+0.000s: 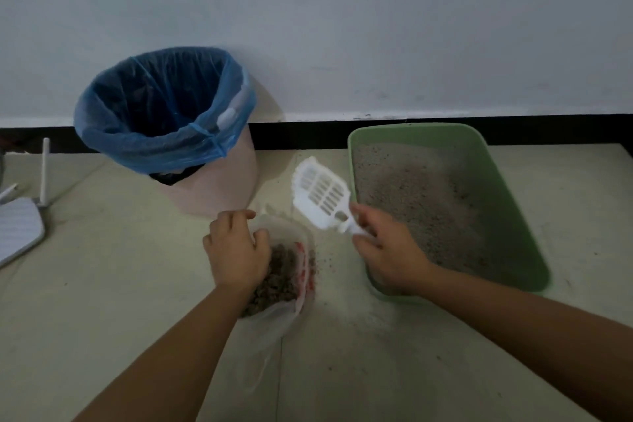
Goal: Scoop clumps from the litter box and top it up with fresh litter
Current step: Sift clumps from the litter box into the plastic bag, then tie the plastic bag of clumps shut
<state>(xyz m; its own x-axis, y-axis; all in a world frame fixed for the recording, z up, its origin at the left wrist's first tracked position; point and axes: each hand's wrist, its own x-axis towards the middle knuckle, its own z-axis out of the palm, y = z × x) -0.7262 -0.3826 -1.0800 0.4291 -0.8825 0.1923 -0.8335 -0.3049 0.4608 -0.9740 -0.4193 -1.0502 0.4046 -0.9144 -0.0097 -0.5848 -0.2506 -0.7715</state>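
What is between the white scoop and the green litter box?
Nothing visible. The right hand grips the scoop right beside the litter box's left rim. The left hand, holding the plastic bag, is off to the other side.

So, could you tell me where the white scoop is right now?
In the head view, the scoop is in the right hand, just left of the green litter box.
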